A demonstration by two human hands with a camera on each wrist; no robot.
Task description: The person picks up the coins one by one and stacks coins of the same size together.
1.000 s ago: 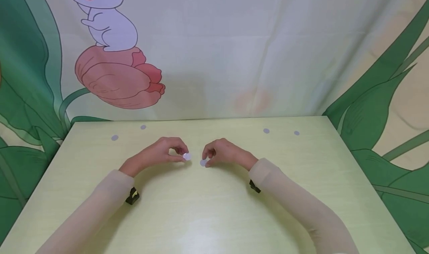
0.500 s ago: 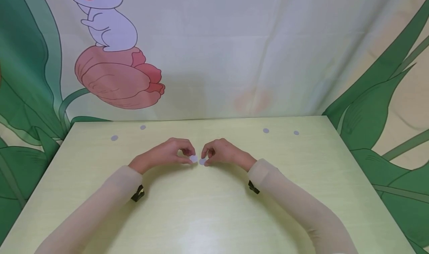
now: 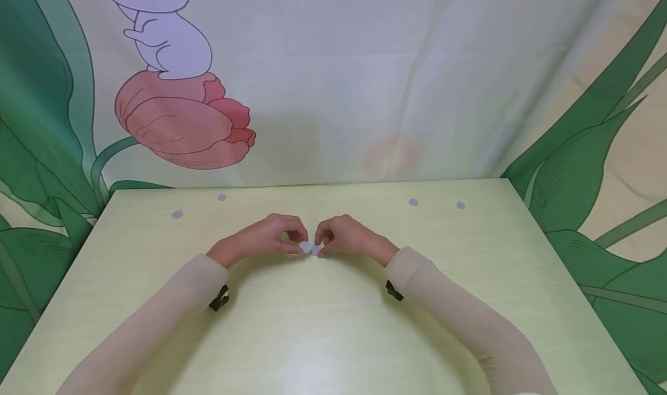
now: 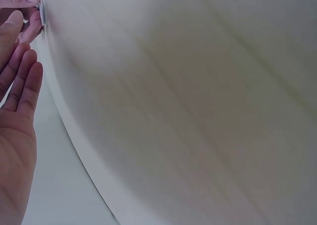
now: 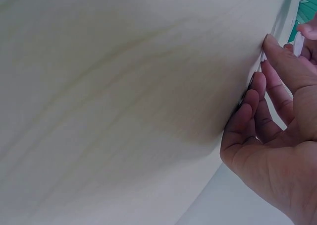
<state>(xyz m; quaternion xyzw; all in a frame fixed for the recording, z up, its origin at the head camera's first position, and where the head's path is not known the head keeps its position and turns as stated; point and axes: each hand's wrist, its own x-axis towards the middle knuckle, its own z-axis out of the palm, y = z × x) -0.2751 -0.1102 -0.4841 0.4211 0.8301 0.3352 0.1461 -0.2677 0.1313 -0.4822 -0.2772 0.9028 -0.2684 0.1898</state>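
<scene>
Near the middle of the table, my left hand (image 3: pixel 271 234) pinches a small white disc (image 3: pixel 305 247) between thumb and fingertips. My right hand (image 3: pixel 346 234) faces it and pinches a second pale disc (image 3: pixel 316 250) low over the tabletop. The two discs stand side by side, edges right at each other in the head view. Seen from the right wrist, the left hand's disc (image 5: pixel 298 44) is tilted up on edge, while the right hand's fingertips are right at the table surface. Its other fingers are curled in loosely.
Two pale discs, one nearer (image 3: pixel 178 214) and one farther (image 3: pixel 222 197), lie at the table's back left. Another two, an inner (image 3: pixel 413 202) and an outer one (image 3: pixel 461 205), lie at the back right. A printed curtain (image 3: pixel 333 82) hangs behind the pale wooden table (image 3: pixel 312 337).
My left hand has moved right with its disc, closing the gap to the right hand's disc. The right hand has stayed nearly in place. The discs at the back lie as before.
</scene>
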